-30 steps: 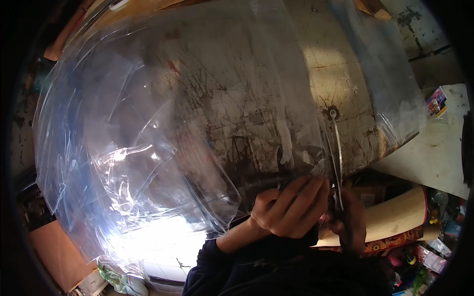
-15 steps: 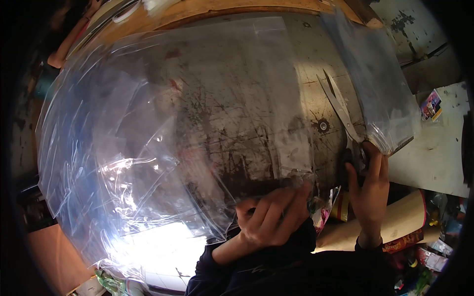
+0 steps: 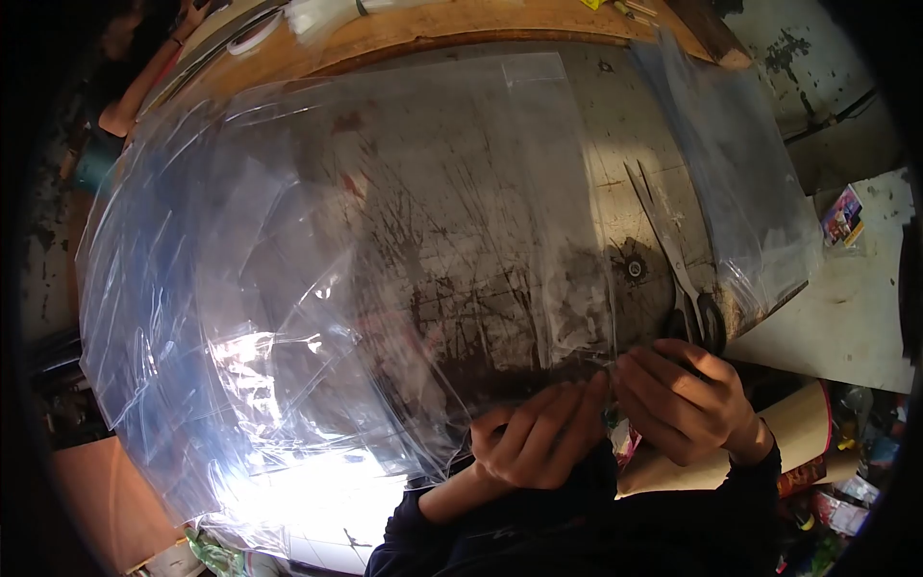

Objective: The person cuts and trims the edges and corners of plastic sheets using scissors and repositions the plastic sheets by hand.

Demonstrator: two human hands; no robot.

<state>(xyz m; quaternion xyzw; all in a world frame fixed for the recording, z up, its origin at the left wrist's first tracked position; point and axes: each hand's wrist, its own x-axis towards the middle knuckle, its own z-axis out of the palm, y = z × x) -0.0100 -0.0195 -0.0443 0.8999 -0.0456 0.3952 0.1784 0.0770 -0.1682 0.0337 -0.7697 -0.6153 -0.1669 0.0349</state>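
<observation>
A large clear plastic sheet [image 3: 461,173] lies spread over the scratched worktable, its left part heaped in shiny folds. At the sheet's near right corner, my left hand [image 3: 538,438] is closed with its fingertips pinching the edge. My right hand [image 3: 685,402] meets it there, its fingers closed on the same corner; the exact pinch is partly hidden. Just beyond my right hand, a pair of scissors [image 3: 675,255] with black handles rests on the table, blades slightly apart and pointing away from me.
Another strip of clear plastic [image 3: 745,183] lies along the table's right side. A wooden ledge [image 3: 433,31] with a roll of tape [image 3: 258,34] borders the far side. Another person's arm [image 3: 144,82] shows at the far left. A rolled sheet [image 3: 798,428] sits below right.
My right hand has let go of the scissors, leaving them on the table, and moved left to the sheet's corner beside my left hand. My left hand keeps its pinch.
</observation>
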